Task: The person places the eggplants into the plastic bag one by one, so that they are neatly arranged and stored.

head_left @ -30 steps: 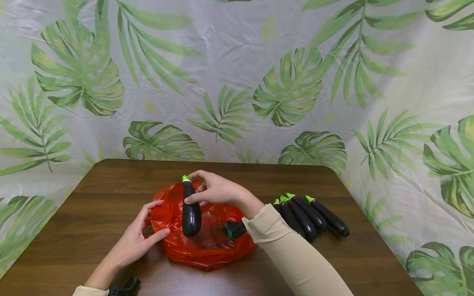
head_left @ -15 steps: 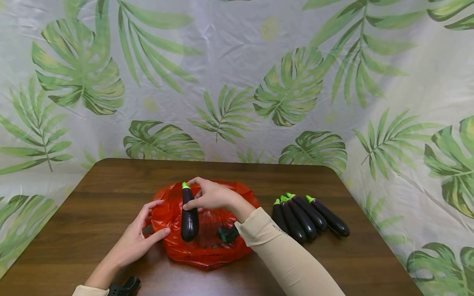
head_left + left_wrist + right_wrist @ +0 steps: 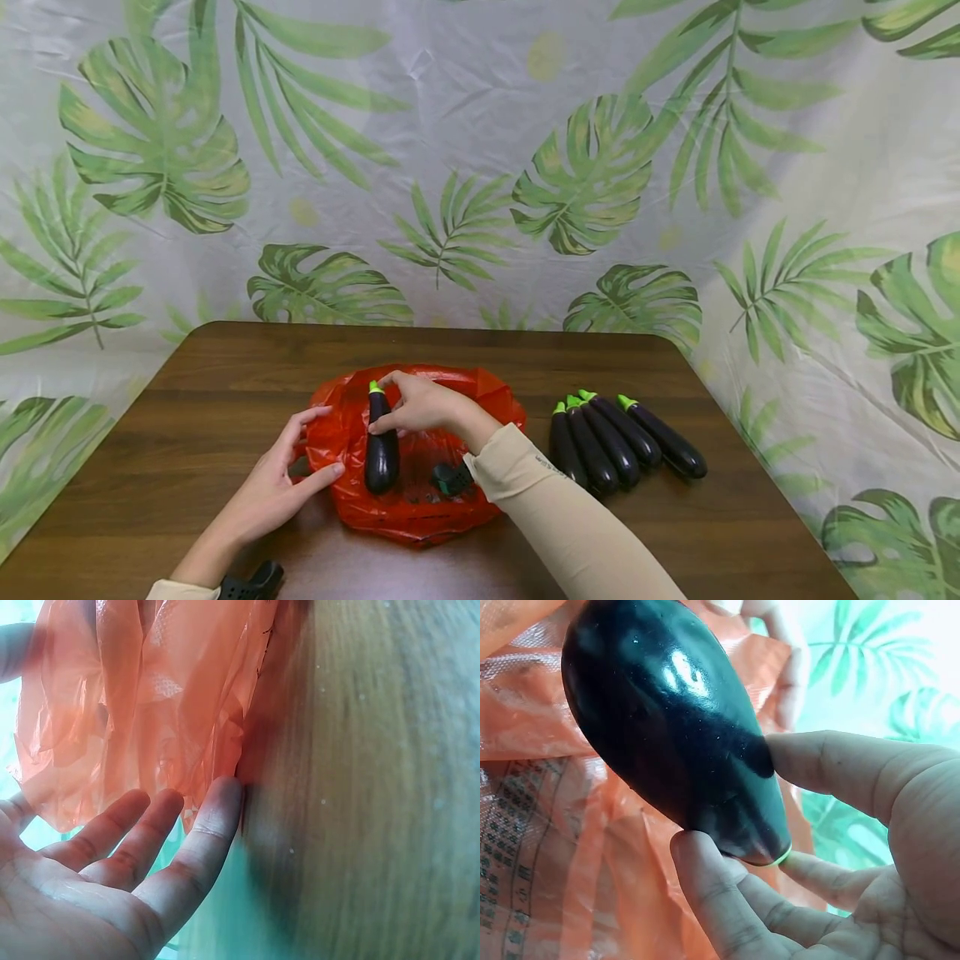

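My right hand (image 3: 431, 408) holds a dark purple eggplant (image 3: 382, 465) by its upper part, thumb on one side and fingers on the other. The eggplant's bright green cap points away from me, and its rounded end hangs over the open mouth of a red plastic bag (image 3: 420, 527). In the right wrist view, the glossy eggplant (image 3: 675, 727) fills the middle, with printed lettering on the bag (image 3: 532, 847) behind. At the bag's left side, my left hand (image 3: 281, 471) rests with fingers spread. Its fingertips meet the crinkled bag (image 3: 165, 697) in the left wrist view.
Several more eggplants (image 3: 600, 450) lie side by side on the wooden table (image 3: 210, 400), right of the bag. One eggplant (image 3: 667, 437) sits slightly apart on their right. A leaf-patterned cloth (image 3: 465, 167) hangs behind the table.
My right hand has lowered the eggplant toward me and slightly left, deeper over the bag's mouth. My left hand stays at the bag's side.
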Motion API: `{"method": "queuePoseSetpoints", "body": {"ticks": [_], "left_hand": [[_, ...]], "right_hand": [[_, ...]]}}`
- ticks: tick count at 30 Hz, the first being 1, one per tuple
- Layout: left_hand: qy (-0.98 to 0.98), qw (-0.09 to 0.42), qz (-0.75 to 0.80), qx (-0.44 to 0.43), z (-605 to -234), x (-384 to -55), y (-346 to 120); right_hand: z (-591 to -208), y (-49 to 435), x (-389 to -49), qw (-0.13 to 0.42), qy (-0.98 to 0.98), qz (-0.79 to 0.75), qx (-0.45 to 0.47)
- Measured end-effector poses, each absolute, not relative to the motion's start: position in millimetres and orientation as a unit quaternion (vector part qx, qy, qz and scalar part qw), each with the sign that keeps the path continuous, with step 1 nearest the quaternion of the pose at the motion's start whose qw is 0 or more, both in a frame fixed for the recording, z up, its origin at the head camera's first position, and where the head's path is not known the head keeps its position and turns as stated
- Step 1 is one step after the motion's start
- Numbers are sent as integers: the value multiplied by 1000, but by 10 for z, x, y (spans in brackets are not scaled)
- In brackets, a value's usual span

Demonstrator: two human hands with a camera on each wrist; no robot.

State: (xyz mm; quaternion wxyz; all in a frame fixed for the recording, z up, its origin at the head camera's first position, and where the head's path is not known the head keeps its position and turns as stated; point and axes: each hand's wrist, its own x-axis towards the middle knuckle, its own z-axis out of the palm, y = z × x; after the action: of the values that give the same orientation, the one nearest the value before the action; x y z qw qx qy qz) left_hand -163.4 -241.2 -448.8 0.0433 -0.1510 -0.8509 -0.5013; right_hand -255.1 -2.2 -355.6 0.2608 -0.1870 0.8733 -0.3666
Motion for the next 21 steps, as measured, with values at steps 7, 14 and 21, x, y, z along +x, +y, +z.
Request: {"method": "queuePoseSetpoints", "body": {"ticks": [7,14,21], "left_hand": [[-853,44,-497,-151,-4488,-1637,-2407],[-860,45,-485,-152,-4486,-1638,-2400],[-861,42,-484,-149,-4490,-1636,-2399]], "right_hand": [[-3661,-75,-2562,262,878,-359,-176],[-3741,-92,-2566,268,878,-357,-173],[-3788,-104,-2563,272,881,-347,-173]]}}
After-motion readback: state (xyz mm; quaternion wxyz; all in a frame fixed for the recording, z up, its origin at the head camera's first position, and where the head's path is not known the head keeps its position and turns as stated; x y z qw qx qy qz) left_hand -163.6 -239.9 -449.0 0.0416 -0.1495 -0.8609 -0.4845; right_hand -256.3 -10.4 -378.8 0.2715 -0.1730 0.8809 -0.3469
